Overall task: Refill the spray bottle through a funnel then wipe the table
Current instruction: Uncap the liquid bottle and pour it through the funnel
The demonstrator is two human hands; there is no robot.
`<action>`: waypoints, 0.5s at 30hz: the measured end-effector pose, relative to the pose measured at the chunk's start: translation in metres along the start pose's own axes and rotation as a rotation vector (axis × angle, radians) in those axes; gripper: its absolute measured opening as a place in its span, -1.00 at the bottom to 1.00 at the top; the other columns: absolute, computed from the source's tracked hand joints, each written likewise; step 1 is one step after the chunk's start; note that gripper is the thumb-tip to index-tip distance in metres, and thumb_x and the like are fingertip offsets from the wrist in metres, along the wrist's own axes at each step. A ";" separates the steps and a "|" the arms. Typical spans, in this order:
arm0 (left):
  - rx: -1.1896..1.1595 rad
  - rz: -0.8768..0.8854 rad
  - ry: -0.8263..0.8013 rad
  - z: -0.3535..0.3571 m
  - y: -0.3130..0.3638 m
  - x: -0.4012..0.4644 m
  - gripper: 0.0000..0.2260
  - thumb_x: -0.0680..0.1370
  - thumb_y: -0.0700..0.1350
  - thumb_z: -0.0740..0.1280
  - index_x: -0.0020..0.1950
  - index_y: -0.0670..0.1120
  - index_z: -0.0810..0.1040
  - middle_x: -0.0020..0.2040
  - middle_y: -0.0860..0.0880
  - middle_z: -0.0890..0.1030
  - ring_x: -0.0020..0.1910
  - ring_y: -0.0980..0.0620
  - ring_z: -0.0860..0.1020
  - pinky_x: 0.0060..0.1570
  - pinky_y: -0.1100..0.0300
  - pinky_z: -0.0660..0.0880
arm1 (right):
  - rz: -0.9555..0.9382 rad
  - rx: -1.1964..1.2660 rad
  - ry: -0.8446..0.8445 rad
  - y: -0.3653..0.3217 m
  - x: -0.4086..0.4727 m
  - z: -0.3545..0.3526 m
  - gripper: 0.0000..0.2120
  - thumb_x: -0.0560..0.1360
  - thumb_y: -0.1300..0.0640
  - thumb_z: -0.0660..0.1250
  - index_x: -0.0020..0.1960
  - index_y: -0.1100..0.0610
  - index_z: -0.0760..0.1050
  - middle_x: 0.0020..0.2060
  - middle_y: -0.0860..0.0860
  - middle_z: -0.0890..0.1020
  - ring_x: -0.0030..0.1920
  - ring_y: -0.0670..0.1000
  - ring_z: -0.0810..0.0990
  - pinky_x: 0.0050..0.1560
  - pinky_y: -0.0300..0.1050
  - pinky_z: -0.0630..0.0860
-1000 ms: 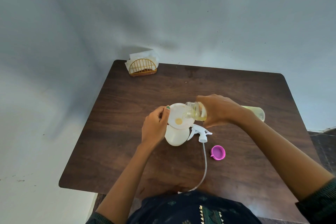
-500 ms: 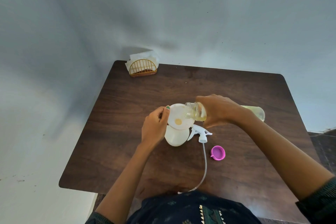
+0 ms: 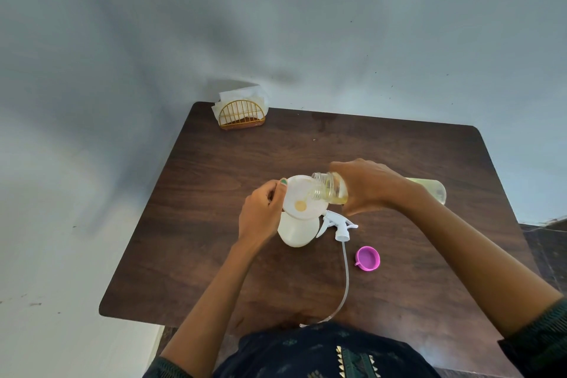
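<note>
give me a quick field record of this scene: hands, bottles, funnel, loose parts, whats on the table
left hand: pinches the funnel rim
right hand: grips the clear bottle, tipped toward the funnel
clear bottle: uncapped, yellowish liquid inside, mouth over the funnel
funnel: white, seated in the spray bottle, yellow liquid at its centre
spray bottle: white, upright, head off
spray head: lies on the table beside the bottle, tube trailing toward the person
pink cap: on the table, open side up
napkin holder: far left corner
table: dark wood

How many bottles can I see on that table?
2. A white spray bottle stands under the funnel; a clear bottle of yellowish liquid is tilted over it in the right hand. None seems hidden.
</note>
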State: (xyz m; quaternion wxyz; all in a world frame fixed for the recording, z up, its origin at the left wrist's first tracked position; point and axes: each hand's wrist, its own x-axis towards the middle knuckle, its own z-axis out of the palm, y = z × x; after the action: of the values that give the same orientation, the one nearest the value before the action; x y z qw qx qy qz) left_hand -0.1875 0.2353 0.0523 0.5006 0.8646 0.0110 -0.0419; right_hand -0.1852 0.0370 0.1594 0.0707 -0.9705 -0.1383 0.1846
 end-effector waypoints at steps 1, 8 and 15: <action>-0.001 -0.002 0.001 0.000 0.000 0.000 -0.61 0.58 0.17 0.11 -0.25 -0.08 0.45 -0.43 0.05 0.43 -0.41 0.10 0.37 -0.31 0.09 0.33 | -0.002 -0.002 0.002 0.000 0.000 0.000 -0.55 0.29 0.09 0.49 -0.01 -0.02 0.27 -0.25 -0.11 0.44 -0.28 -0.06 0.42 -0.40 -0.27 0.23; 0.004 -0.009 -0.003 0.000 0.001 0.000 -0.62 0.59 0.18 0.12 -0.24 -0.06 0.47 -0.37 -0.03 0.51 -0.39 0.11 0.42 -0.29 0.07 0.39 | -0.002 0.010 -0.004 0.002 0.001 0.001 -0.54 0.28 0.08 0.50 0.07 0.00 0.33 -0.20 -0.09 0.48 -0.22 -0.03 0.47 -0.34 -0.26 0.30; 0.005 -0.018 -0.012 -0.001 0.004 -0.001 -0.63 0.62 0.12 0.15 -0.27 -0.05 0.47 -0.45 0.10 0.45 -0.42 0.27 0.44 -0.29 0.10 0.36 | -0.002 0.012 -0.010 0.002 0.003 0.001 -0.50 0.28 0.07 0.51 0.13 0.04 0.37 -0.17 -0.08 0.50 -0.20 -0.04 0.49 -0.26 -0.21 0.42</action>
State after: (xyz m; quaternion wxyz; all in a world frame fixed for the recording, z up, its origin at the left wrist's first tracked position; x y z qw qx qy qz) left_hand -0.1886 0.2342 0.0569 0.4981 0.8654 0.0156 -0.0518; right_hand -0.1828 0.0360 0.1567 0.0758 -0.9690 -0.1384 0.1903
